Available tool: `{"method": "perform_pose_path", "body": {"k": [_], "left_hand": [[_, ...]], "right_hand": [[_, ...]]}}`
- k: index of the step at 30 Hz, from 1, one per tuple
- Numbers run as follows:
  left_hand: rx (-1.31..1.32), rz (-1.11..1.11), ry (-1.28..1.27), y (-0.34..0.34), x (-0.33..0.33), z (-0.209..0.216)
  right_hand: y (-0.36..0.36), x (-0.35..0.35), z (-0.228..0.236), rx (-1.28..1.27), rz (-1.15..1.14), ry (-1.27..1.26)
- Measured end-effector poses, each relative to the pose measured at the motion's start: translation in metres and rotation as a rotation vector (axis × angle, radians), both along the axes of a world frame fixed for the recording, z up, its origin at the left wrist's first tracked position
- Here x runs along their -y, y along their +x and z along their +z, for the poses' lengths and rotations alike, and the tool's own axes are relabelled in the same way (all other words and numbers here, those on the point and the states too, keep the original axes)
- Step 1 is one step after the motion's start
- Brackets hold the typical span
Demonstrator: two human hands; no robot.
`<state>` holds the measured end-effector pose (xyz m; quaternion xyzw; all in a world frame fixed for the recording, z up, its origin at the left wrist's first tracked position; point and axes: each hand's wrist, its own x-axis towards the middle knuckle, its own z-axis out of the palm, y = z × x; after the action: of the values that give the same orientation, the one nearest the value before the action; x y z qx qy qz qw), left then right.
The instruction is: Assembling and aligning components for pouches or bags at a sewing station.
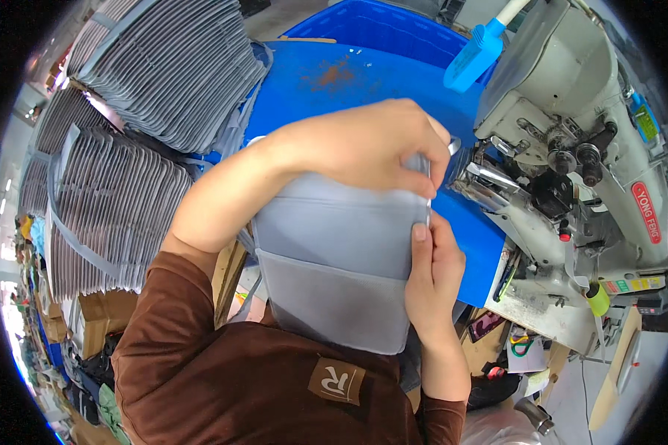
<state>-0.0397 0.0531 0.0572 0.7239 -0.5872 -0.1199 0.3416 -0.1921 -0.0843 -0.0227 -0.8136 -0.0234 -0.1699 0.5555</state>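
Note:
A flat grey fabric panel (334,237) with a pocket across its near half lies tilted between my body and the blue table. My left hand (393,144) reaches across its far end, with the fingers closed on the far right corner. Lower on the same right edge, my right hand (434,274) pinches the panel between thumb and fingers. Part of the panel's far end is hidden under my left hand and wrist. Just right of the left hand is the arm of a sewing machine (594,141).
Tall strapped stacks of grey panels (119,200) stand at the left. Under the work is a blue tabletop (297,93) with brown dust on it; a blue bin (378,26) stands behind. Green-handled scissors (522,345) and a phone (485,326) lie below the machine.

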Motion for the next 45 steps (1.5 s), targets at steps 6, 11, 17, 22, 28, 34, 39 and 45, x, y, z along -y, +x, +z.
{"method": "perform_pose_path", "body": {"k": [6,11,17,22,28,34,39,45], "left_hand": [[-0.012,0.044,-0.028,0.025,-0.004,0.006],[-0.002,0.072,0.026,0.034,0.005,0.013],[-0.1,0.137,0.084,0.071,0.021,-0.018],[-0.213,0.115,0.148,0.082,0.045,-0.021],[-0.306,0.113,-0.004,0.108,0.081,-0.048],[0.05,0.091,-0.066,0.116,0.085,-0.047],[0.638,0.5,-0.301,0.072,0.064,-0.061],[0.475,0.17,0.07,-0.073,0.017,-0.051]], "right_hand": [[-0.017,0.003,-0.004,-0.083,-0.02,-0.127],[-0.008,0.02,-0.009,-0.04,-0.063,-0.384],[0.005,0.029,-0.001,-0.129,-0.044,-0.125],[0.019,0.045,-0.003,-0.177,-0.014,0.148],[0.034,0.069,0.0,-0.257,-0.003,0.388],[0.047,0.053,-0.003,-0.157,-0.091,0.319],[0.049,0.054,-0.007,-0.118,-0.136,0.332],[0.052,0.056,-0.017,-0.094,-0.189,0.323]]}}
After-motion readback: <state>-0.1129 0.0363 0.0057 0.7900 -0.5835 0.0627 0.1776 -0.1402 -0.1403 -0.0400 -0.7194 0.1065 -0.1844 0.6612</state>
